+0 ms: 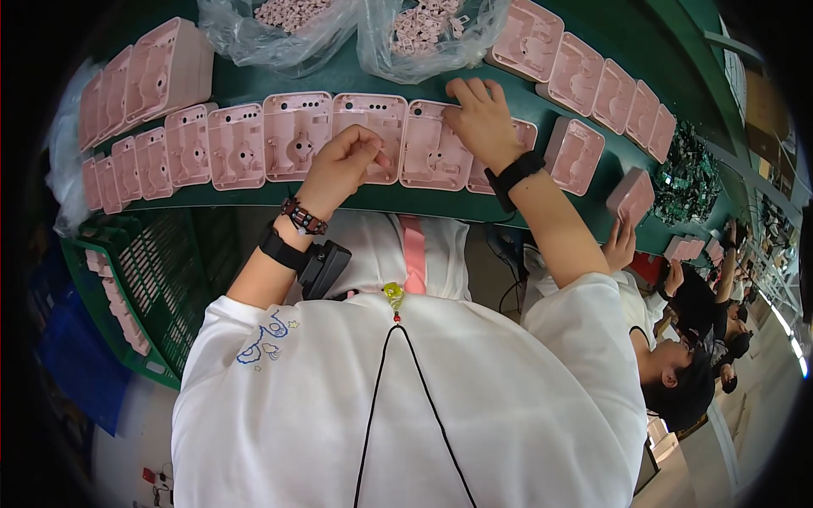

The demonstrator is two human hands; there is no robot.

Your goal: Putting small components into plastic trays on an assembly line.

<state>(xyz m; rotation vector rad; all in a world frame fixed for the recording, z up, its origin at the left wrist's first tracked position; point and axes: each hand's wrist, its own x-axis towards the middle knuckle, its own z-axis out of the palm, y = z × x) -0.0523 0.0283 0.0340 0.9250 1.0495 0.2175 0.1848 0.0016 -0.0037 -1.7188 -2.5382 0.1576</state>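
Upper-right pink housings (611, 97): 5 | parts bags (241, 46): 2 | green crate (140, 245): 1

1. A dark green tabletop (237, 85) curves across the view.
2. A green crate (165, 254) with slits in its side is below it, on the left.
3. Something big and blue (72, 356) is beside the crate.
4. Crinkly clear plastic (66, 182) hangs at the far left.
5. A pile of shiny dark green bits (686, 178) is on the right.
6. Bright white lights (792, 334) shine in a row, far right.
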